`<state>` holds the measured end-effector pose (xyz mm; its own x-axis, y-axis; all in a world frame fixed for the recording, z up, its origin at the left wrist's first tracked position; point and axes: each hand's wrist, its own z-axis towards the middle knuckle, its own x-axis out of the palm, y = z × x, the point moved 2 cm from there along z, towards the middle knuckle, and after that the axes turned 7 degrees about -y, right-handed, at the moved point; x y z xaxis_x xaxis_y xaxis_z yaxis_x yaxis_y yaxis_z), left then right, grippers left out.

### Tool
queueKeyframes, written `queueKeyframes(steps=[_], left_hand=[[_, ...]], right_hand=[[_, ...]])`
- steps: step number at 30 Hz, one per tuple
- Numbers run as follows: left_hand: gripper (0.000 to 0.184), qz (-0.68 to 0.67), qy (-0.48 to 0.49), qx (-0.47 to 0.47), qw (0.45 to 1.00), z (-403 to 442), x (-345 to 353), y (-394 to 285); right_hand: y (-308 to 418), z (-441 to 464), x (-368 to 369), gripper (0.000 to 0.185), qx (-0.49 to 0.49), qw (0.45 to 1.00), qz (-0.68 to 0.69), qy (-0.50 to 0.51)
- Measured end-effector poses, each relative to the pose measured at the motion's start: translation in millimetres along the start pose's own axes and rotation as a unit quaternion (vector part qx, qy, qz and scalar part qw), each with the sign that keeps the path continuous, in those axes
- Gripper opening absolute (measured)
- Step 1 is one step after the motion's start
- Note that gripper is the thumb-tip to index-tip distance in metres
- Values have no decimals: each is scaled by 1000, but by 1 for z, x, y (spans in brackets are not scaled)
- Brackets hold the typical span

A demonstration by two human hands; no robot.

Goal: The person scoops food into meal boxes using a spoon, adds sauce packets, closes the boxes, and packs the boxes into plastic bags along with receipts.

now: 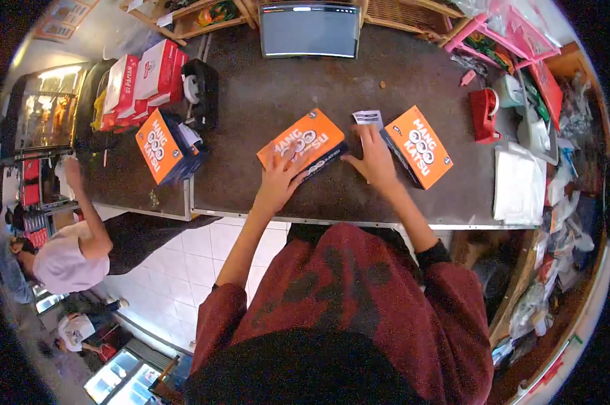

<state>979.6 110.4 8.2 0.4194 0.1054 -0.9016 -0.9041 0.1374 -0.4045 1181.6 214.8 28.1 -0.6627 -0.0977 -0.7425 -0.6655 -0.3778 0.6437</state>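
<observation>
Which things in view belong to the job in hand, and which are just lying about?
Seemingly part of the job:
middle orange box, under the left hand
paper slip, at the right hand's fingertips
right orange box
left orange box, matching

Apparently just lying about:
screen
red-and-white boxes
white plastic stack

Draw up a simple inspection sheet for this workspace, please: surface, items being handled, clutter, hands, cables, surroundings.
Surface: dark brown flat tabletop, pale edging.
Job's things: three orange-topped, dark-sided cardboard boxes, spaced apart; small white printed paper slip between the middle and right ones.
Clutter: stacked red-and-white cardboard boxes at left; red tape dispenser and flat white plastic bags at right.
Hands: left hand spread on the middle box; right hand at the slip, grip unclear.
Cables: nothing seen.
Surroundings: black-framed rectangular screen; person in pale shirt, left.
</observation>
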Motion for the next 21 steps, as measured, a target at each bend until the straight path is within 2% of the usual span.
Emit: queueKeyframes(steps=[1, 2, 3, 5, 6, 10, 13, 15, 16, 17, 19, 20, 21], left_hand=[[47, 2, -1, -2, 1000, -2, 2, 2], [48, 21, -17, 21, 999, -6, 7, 5], [49, 39, -33, 45, 998, -8, 11, 6], [49, 28, -29, 50, 998, -9, 15, 8], [49, 18, -25, 53, 998, -9, 17, 9], [52, 67, -29, 59, 996, -17, 21, 8], [54, 88, 5, 44, 995, -24, 19, -1], [53, 51, -63, -76, 994, -39, 10, -2], [51, -32, -121, -130, 984, -49, 2, -8], [49, -118, -171, -179, 962, -66, -8, -15], [46, -157, -116, -284, 939, -140, 22, 12], [45, -165, -36, -331, 928, -173, 38, 27], [44, -162, 65, -364, 915, -202, 51, 38]], right_hand=[[5, 5, -10, 54, -156, 987, -10, -38], [-5, 13, -3, 60, -177, 980, 45, 75], [-14, 21, 1, 60, -176, 981, 45, 74], [-22, 28, 11, 50, -343, 929, -17, 139], [-23, 29, 14, 44, -351, 921, -38, 164], [-30, 4, 21, 49, -341, 922, -82, 163], [-20, -30, 10, 53, -284, 946, -104, 121], [-25, -41, -4, 56, -108, 991, -40, 66], [-30, -46, -12, 56, -96, 993, -49, 55], [-40, -53, -24, 50, -41, 999, -18, -12], [-61, -71, -61, 39, 73, 983, 31, -164], [-67, -79, -82, 31, 132, 968, 9, -215], [-80, -90, -102, 31, 152, 959, -15, -240]])
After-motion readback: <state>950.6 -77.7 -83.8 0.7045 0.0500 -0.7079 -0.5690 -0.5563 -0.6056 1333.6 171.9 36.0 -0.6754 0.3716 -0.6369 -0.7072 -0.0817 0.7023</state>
